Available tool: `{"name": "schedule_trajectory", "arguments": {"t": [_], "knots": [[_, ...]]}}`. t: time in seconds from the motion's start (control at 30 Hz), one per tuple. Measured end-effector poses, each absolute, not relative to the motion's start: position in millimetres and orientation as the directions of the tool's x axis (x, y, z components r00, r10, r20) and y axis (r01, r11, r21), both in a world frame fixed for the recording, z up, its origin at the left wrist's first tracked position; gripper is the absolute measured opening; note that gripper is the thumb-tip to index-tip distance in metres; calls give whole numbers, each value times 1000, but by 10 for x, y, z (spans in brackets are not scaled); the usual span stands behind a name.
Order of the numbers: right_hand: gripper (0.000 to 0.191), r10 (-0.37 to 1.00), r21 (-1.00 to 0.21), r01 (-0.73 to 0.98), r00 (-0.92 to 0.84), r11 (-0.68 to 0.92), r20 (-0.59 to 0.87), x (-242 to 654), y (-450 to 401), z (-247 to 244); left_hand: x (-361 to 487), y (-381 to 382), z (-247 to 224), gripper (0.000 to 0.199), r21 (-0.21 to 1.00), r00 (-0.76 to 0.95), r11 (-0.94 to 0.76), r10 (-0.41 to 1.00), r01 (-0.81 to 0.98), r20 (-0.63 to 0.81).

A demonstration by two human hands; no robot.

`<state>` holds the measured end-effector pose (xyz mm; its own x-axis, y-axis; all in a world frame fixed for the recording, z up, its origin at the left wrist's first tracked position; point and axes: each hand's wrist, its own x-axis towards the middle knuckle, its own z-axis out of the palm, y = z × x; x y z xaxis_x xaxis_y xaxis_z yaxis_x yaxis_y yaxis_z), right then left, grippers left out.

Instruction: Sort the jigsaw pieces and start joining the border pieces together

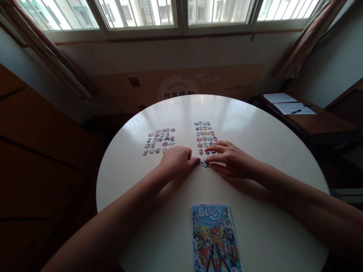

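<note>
A small joined group of blue jigsaw pieces (204, 163) lies flat on the white round table (170, 234), between my two hands. My left hand (178, 160) is closed, its fingers curled, with an outstretched digit against the left edge of these pieces. From the other side my right hand (229, 160) reaches in with fingers spread, the tips at the pieces' right edge. Its upper fingers hover over or rest on the right block of loose jigsaw pieces (202, 133), partly hiding it. Another block of loose jigsaw pieces (151, 145) is spread in rows beyond my left hand.
Near the table's front lies a colourful sheet or booklet (214, 234) marked "Bluey". A brown side table (326, 122) at the right carries papers (293, 108) and a pen (296, 111). Behind the table are a wall, windows and curtains (306, 41).
</note>
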<state>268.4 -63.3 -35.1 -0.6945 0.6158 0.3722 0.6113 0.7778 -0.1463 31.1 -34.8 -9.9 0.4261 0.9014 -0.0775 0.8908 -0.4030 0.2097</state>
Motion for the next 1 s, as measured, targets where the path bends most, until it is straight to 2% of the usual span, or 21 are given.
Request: {"name": "schedule_trajectory", "arguments": {"t": [0.17, 0.37, 0.5, 1.0], "knots": [[19, 613, -161, 602, -696, 782, 374, 2676, -630, -332, 179, -259, -64, 44, 293, 532, -482, 838, 826, -122], [19, 620, -162, 614, -675, 773, 399, 2664, -623, -320, 19, -191, 9, 22, 419, 647, -538, 742, 731, -175], [19, 622, -163, 617, -668, 770, 409, 2672, -621, -322, 9, -192, 19, 16, 435, 653, -539, 738, 721, -168], [19, 606, -168, 600, -667, 782, 433, 2678, -629, -309, 21, -190, 1, 12, 414, 646, -547, 750, 727, -144]]}}
